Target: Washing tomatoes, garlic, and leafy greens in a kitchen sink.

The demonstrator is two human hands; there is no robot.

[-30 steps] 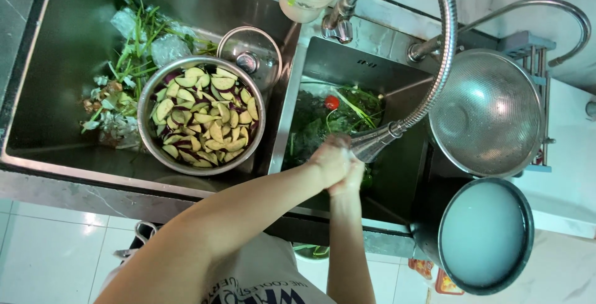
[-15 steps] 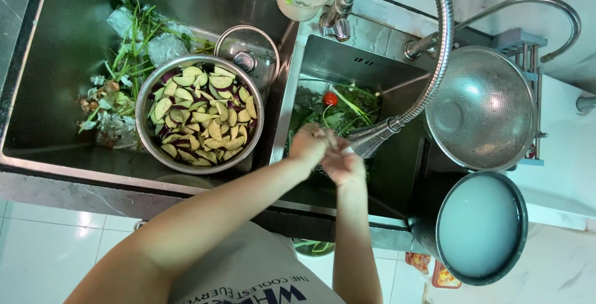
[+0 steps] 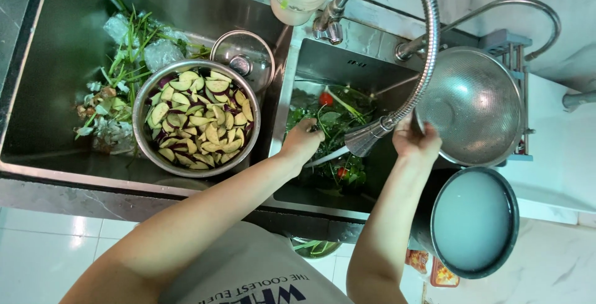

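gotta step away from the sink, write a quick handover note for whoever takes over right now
Left hand: on the rim of the bowl of greens in the right sink basin.
Right hand: at the rim of the metal colander, just beside the pull-down spray head.
Done: sliced eggplant fills a steel bowl in the left basin; trimmings lie beside it.
Left: greens with small red tomatoes lie in the bowl under the sprayer, not yet in the colander.
Pot of cloudy water stands at the right.
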